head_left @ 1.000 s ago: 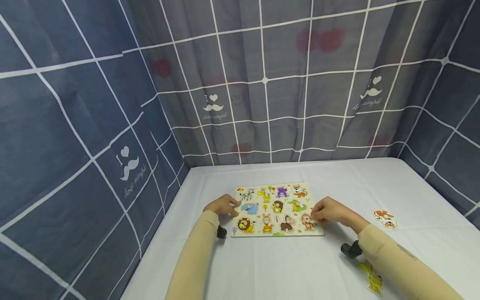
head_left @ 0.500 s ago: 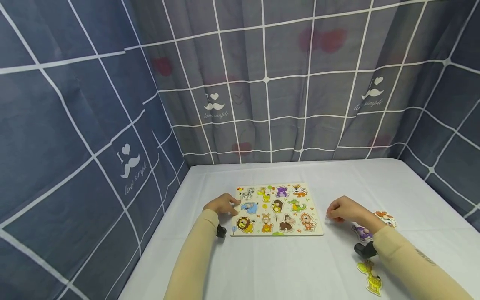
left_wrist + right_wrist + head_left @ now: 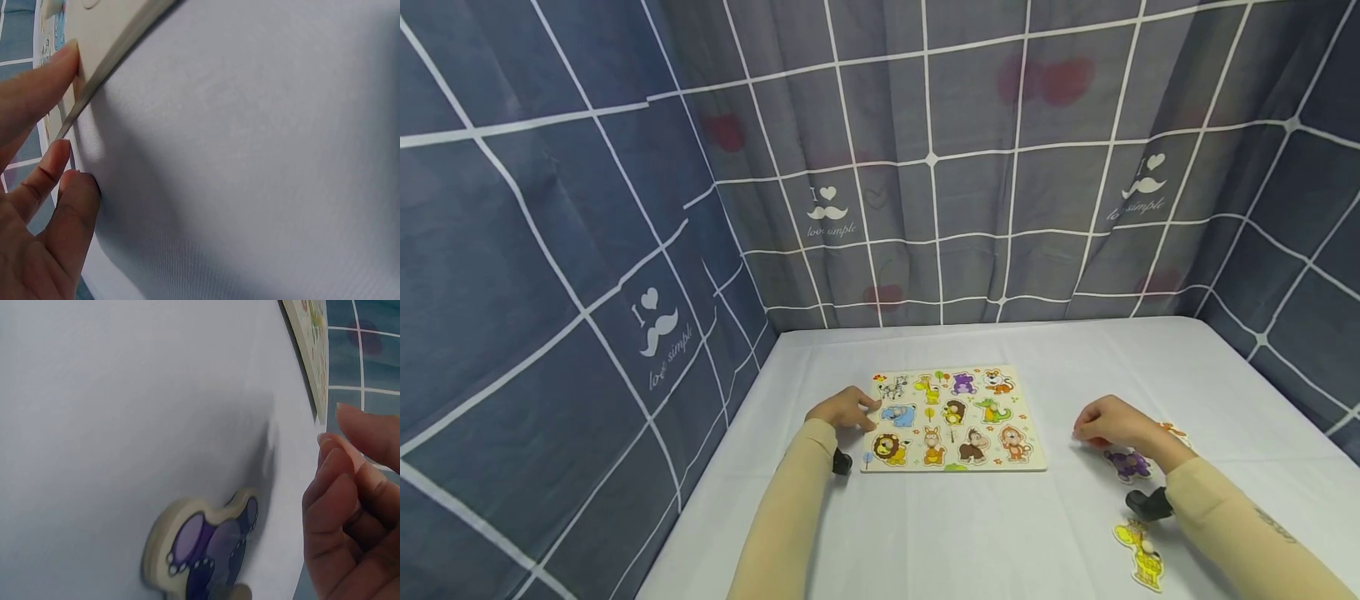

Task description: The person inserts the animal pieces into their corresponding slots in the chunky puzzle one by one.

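Observation:
A wooden animal puzzle board (image 3: pixel 913 467) lies flat on the white table, with animals such as a lion (image 3: pixel 891 450), a blue elephant (image 3: pixel 898 416) and a monkey (image 3: pixel 1015 444) in rows. My left hand (image 3: pixel 842 409) rests at its left edge. In the left wrist view the thumb (image 3: pixel 40 94) lies on the board's top near the edge, other fingers spread beside it. My right hand (image 3: pixel 1108 422) is right of the board, fingers loosely curled and holding nothing. Just below it lies a purple animal piece (image 3: pixel 1127 467), partly hidden by the hand and wrist in the head view.
A yellow giraffe piece (image 3: pixel 1141 554) lies near the front right, below the right wrist's black camera (image 3: pixel 1148 504). An orange piece (image 3: pixel 1177 432) shows partly behind the right wrist. A checked curtain (image 3: pixel 970 250) stands behind the table (image 3: pixel 970 533) and along both sides.
My right hand has let go of the monkey piece at the board's lower right and moved right, over the loose pieces. The purple and giraffe pieces show more fully. The left hand stays put.

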{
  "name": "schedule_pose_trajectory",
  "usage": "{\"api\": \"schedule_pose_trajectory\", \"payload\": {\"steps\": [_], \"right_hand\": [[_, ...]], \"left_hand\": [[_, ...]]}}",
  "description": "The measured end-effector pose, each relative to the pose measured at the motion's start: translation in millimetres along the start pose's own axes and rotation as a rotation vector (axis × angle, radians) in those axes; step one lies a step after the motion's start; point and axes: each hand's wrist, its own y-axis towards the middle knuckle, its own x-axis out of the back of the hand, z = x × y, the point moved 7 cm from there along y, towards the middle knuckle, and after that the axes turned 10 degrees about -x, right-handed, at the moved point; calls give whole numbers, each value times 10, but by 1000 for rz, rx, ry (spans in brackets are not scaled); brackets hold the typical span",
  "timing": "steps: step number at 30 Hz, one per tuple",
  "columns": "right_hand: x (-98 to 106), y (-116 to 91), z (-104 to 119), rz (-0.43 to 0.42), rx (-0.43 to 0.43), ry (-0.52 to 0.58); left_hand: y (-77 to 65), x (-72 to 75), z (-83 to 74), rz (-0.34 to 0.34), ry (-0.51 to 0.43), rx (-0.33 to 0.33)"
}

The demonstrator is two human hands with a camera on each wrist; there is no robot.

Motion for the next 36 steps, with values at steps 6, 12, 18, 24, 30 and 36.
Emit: {"api": "schedule_pose_trajectory", "payload": {"steps": [6, 12, 18, 24, 30, 36], "right_hand": [[63, -29, -103, -7, -25, -5], [120, -80, -235, -28, -51, -41], [197, -142, -369, -46, -86, -63], [257, -183, -521, -54, -138, -81], [284, -235, -614, -53, -171, -108], [269, -270, -655, -65, -186, -117]], "left_hand": [[-1, 9, 3, -6, -6, 4], [1, 2, 16, -6, -8, 6], [-4, 7, 5, -5, -2, 3], [6, 0, 2, -4, -13, 3], [29, -6, 15, -10, 3, 8], [32, -9, 40, -18, 2, 36]]}}
